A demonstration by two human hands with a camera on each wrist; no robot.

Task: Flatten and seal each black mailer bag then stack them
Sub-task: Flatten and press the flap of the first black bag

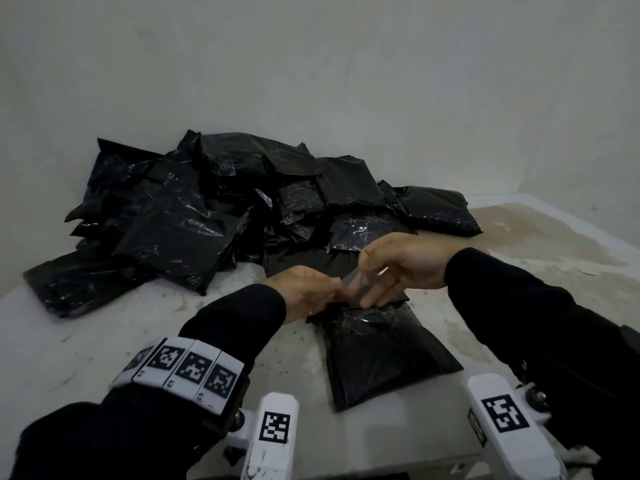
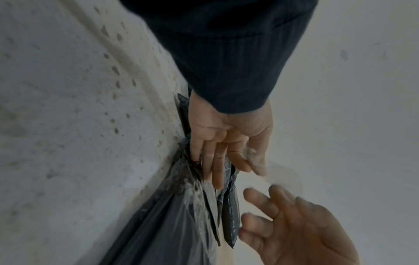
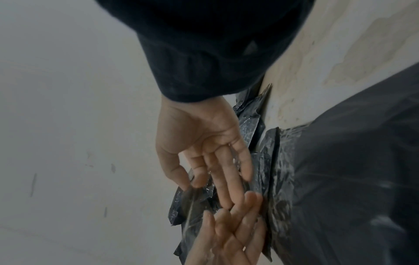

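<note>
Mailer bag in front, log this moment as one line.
mailer bag: on table, unsealed | right hand: pinching clear strip | left hand: at flap | pile: behind
</note>
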